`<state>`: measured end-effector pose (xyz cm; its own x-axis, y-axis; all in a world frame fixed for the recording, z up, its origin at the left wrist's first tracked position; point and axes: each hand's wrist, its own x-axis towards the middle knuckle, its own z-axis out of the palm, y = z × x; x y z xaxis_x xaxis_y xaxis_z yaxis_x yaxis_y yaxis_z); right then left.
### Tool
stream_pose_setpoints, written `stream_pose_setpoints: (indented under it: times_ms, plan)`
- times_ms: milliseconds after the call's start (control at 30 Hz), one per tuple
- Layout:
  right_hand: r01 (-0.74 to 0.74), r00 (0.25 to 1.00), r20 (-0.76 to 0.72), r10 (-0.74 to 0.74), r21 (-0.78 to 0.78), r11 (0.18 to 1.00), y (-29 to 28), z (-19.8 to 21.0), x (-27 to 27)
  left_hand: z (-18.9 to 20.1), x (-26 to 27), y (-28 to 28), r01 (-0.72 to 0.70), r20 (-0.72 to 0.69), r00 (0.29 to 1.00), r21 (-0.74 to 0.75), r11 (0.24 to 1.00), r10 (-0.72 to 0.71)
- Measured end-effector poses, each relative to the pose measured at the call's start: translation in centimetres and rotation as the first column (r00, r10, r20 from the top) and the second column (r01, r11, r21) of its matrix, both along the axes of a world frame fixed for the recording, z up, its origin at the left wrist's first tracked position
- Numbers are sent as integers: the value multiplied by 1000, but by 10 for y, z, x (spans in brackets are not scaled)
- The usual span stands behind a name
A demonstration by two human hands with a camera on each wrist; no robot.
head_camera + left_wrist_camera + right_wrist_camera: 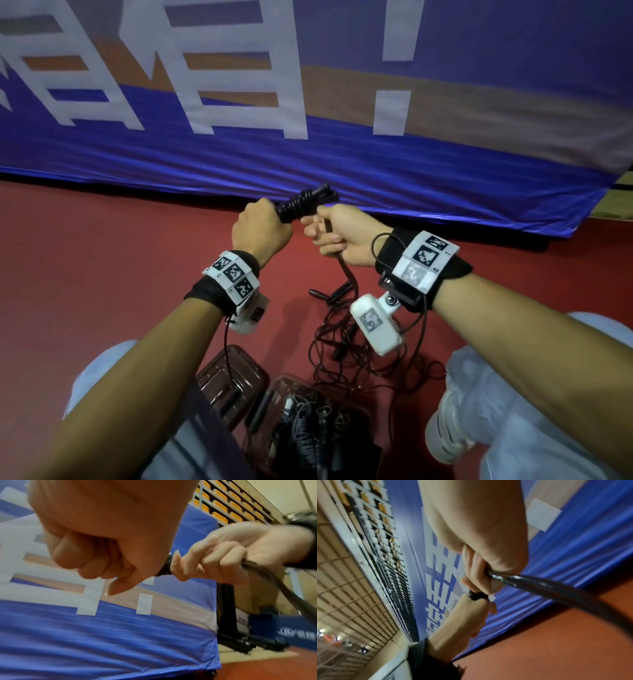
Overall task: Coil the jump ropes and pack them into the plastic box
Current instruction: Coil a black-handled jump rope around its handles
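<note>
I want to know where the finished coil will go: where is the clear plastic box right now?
In the head view, the clear plastic box sits on the red floor at bottom centre, between the person's knees, with its lid left and loose ropes beyond.

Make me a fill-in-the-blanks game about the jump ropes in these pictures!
1. The left hand grips the black handles, which already have ____ wound around them.
2. The right hand grips the rope that trails down to the ____ floor.
3. The loose jump ropes lie in a ____ heap on the floor.
4. The open plastic box sits between the person's ____.

Missing words: rope; red; tangled; knees
</note>
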<state>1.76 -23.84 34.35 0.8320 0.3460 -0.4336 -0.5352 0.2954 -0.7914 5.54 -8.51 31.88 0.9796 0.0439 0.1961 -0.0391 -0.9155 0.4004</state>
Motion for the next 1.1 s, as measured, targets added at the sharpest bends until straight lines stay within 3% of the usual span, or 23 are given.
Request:
stream_pose_setpoints:
  times_ms: [67,167,267,333,400,533,633,733,800,967,1100]
  plan:
    - [5,998,56,11,-276,961,2,0,-1,-4,-1,0,-6,-50,999,142,990,13]
    - [84,958,244,147,-735,673,-4,1,-2,-11,-1,-1,29,-157,987,302,953,20]
    - [144,899,299,319,-892,428,-17,-1,0,-17,-3,-4,183,-287,955,367,912,-76]
    - [126,868,285,406,-919,374,-24,-3,1,-19,-5,-5,297,-329,930,410,863,-163]
    - [72,873,249,419,-917,393,-29,-3,2,-18,-6,-3,376,-321,915,459,805,-244]
    - [-55,879,205,430,-852,520,-37,0,-1,-11,-1,5,482,-294,876,540,690,-382]
    - [-96,817,233,528,-847,523,-41,4,-3,-5,1,10,525,-256,842,596,608,-475]
    - [-145,691,283,665,-847,511,-47,12,-9,-1,2,14,557,-203,798,609,565,-568]
    - [-155,625,367,688,-806,571,-50,17,-12,2,4,19,574,-117,763,575,583,-636]
    - [-40,567,570,594,-702,711,-51,28,-14,6,2,31,608,164,688,403,684,-707]
    - [20,583,654,483,-606,796,-50,34,-10,12,3,33,571,342,676,318,757,-653]
